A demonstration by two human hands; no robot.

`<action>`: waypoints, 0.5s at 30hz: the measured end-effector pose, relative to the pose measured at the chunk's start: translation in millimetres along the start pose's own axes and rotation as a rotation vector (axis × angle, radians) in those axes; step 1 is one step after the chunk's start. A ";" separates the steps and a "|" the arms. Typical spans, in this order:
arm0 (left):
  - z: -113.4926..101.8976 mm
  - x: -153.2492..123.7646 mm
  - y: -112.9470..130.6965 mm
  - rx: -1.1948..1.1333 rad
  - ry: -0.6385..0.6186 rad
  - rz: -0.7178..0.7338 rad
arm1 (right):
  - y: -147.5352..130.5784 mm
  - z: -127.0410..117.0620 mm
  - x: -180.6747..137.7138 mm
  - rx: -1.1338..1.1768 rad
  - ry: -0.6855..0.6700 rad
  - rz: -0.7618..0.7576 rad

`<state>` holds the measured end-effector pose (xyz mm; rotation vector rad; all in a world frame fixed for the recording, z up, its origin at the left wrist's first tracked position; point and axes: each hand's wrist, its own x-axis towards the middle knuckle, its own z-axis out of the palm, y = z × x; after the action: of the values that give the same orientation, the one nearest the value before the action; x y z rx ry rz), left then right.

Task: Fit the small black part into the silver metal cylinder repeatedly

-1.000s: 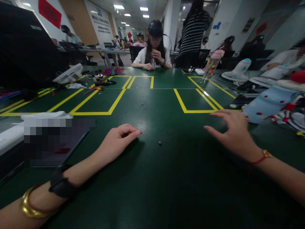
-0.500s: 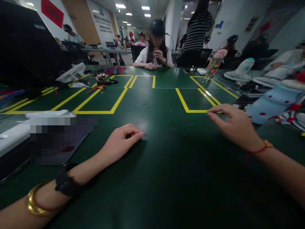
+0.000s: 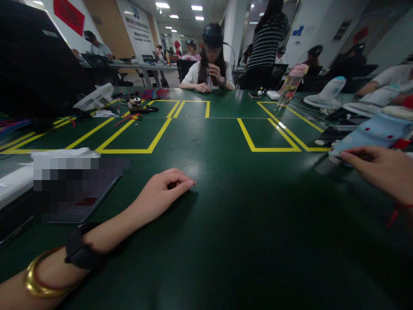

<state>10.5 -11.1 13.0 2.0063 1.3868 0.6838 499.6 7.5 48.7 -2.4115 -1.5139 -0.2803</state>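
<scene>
My left hand (image 3: 169, 189) rests on the green table (image 3: 206, 241), thumb and fingers pinched together; any small thing at their tips is too tiny to name. At the right edge, my right hand (image 3: 383, 170) has thumb and index finger brought together beside a light blue item with red dots (image 3: 371, 131). Close to those fingertips is a greyish, see-through cylindrical shape (image 3: 328, 164), blurred. Whether the fingers touch it or the blue item I cannot tell.
A dark phone or tablet (image 3: 100, 189) lies left of my left arm. Yellow tape lines (image 3: 125, 151) mark the table. Farther back are loose wires (image 3: 156, 93), a clear bottle with a pink lid (image 3: 290, 86) and a white fan (image 3: 325, 95). Another person (image 3: 208, 73) sits opposite.
My right hand has moved right, from above the yellow tape to the light blue item. The greyish cylindrical shape now shows by its fingertips. My left hand has stayed put.
</scene>
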 end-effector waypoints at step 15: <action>0.8 -0.4 -0.1 -0.008 -0.015 0.006 | -2.3 2.0 -0.9 0.099 -0.010 0.044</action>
<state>10.9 -11.6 12.4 2.0058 1.3677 0.6744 497.2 8.3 46.8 -2.3681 -1.4418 -0.1800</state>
